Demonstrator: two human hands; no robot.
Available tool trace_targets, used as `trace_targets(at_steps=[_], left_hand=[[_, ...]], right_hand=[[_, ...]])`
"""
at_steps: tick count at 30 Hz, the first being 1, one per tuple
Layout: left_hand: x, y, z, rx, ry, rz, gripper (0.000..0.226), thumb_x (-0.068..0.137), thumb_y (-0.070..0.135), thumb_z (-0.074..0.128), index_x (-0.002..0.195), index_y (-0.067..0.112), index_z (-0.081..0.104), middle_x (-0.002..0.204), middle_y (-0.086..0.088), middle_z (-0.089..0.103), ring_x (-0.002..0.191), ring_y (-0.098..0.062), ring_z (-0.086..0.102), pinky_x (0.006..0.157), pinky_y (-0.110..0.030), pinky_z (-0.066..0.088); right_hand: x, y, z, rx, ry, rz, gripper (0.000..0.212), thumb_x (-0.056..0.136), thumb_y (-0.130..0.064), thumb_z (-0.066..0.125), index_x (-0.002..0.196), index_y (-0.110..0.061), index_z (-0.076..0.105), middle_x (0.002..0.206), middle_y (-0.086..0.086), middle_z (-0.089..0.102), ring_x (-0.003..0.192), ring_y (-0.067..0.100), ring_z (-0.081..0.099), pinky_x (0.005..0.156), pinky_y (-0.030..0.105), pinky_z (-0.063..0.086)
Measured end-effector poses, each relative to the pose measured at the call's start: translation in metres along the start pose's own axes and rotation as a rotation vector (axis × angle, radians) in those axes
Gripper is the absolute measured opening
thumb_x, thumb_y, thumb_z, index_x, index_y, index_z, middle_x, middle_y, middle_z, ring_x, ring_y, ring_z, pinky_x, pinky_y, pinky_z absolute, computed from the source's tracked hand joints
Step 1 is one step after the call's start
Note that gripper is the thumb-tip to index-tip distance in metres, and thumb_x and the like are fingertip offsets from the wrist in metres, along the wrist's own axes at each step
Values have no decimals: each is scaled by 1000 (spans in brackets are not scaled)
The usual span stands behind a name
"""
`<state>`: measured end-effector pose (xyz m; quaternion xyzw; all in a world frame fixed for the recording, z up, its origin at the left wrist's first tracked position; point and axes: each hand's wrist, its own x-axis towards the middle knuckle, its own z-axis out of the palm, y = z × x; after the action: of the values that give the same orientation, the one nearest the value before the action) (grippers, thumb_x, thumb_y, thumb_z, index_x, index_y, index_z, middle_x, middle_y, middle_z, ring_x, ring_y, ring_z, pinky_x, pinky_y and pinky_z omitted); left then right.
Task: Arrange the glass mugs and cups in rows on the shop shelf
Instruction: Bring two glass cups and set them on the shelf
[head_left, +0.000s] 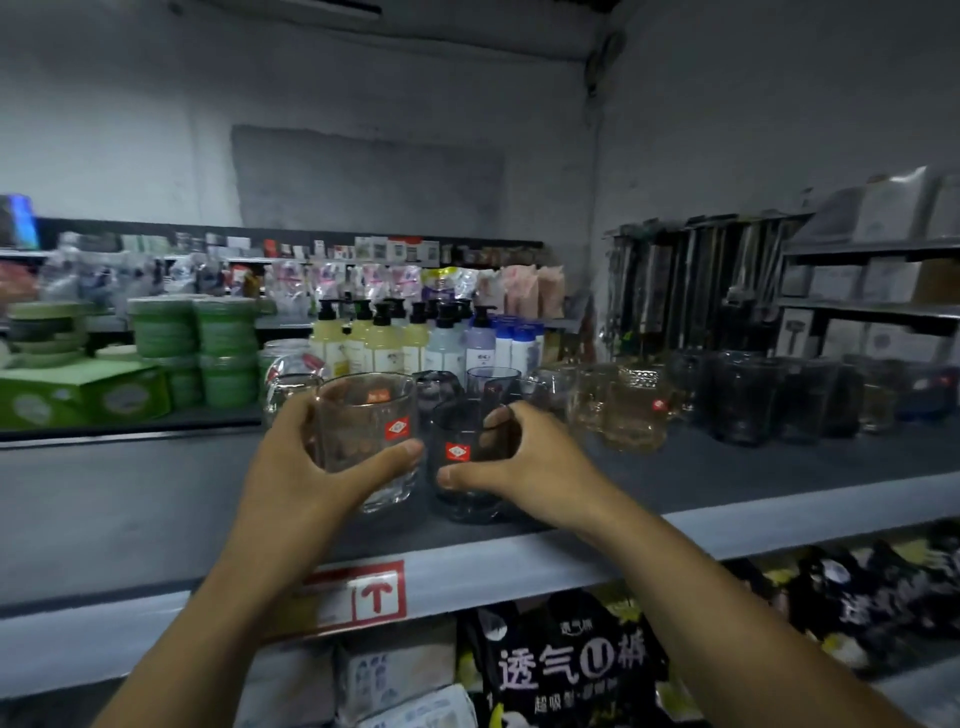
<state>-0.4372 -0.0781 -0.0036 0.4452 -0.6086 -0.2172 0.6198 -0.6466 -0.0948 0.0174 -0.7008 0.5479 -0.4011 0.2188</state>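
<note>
Head view: both hands are up on the shop shelf (779, 514), each w/ a glass. Left hand (291, 467) is wrapped round a clear glass mug (371, 436), thumb across the front below the red sticker, fingers behind; the mug looks tilted a bit and its base is at or just off the shelf, can't tell which. Right hand (519, 467) is curled round a dark smoked cup (465, 467), thumb low on the front, fingers over the far side near the rim. The two glasses sit just beside each other, nr the front edge. More mugs and tumblers (639, 410) stand behind and to the right in a loose row.

Handling, as a guess: thick-walled glass, so fairly heavy, stiff, smooth and slippery, and it'll chip if knocked vs. a neighbour. Best hold is round the body at mid-height, not by the rim. Set down flat, w/ a gap kept between pieces.
</note>
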Motion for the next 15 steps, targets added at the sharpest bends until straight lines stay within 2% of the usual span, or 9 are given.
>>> trace_targets(at_steps=[2,4,6,8,9,11,13,15], left_hand=[[0,0,4,22,23,-2,77,58,38,91,128,33,58,105,6,75,88,1,72,69,-11,54],[1,-1,6,49,50,1,77,57,40,92,126,34,58,106,9,75,88,2,72,75,-17,56],[2,-3,8,63,73,0,77,56,41,92,126,33,59,108,11,75,90,1,72,80,-23,56],[3,-3,9,78,92,2,78,58,39,92,128,32,58,110,11,74,90,2,72,75,-15,55],[3,-2,9,87,104,7,78,59,39,92,129,31,57,110,11,73,89,3,72,70,-11,54],[2,-1,7,89,135,18,79,59,40,91,130,30,57,109,12,73,88,5,71,67,-9,54],[2,-1,6,77,156,24,79,57,43,90,129,31,57,107,13,74,87,3,72,70,-14,54],[2,-2,5,71,158,21,78,57,45,89,127,32,58,107,13,74,89,2,72,76,-20,55]], right_hand=[[6,7,2,4,-31,-28,60,62,-55,91,103,-28,56,99,-11,64,90,6,63,74,27,55],[8,8,-2,3,-99,-59,64,65,-54,90,110,-28,53,102,-16,63,90,0,61,75,21,53],[6,6,-10,-53,-162,-109,78,68,-55,88,127,-31,44,114,-21,56,99,-1,58,88,21,51],[1,5,-21,-173,-112,-190,93,68,-62,84,142,-36,33,125,-20,41,110,5,52,96,25,47],[-2,5,-26,-218,-68,-249,92,70,-63,81,144,-39,32,128,-20,38,112,5,50,96,26,46],[-7,5,-32,-276,-41,-398,75,76,-59,78,139,-40,41,126,-22,42,109,0,49,92,23,46],[-5,5,-31,-346,-71,-514,50,85,-47,76,129,-33,56,113,-20,50,95,-5,49,81,16,41],[2,3,-26,-371,-83,-558,35,89,-35,75,121,-26,64,100,-19,51,81,-8,47,71,12,34]])
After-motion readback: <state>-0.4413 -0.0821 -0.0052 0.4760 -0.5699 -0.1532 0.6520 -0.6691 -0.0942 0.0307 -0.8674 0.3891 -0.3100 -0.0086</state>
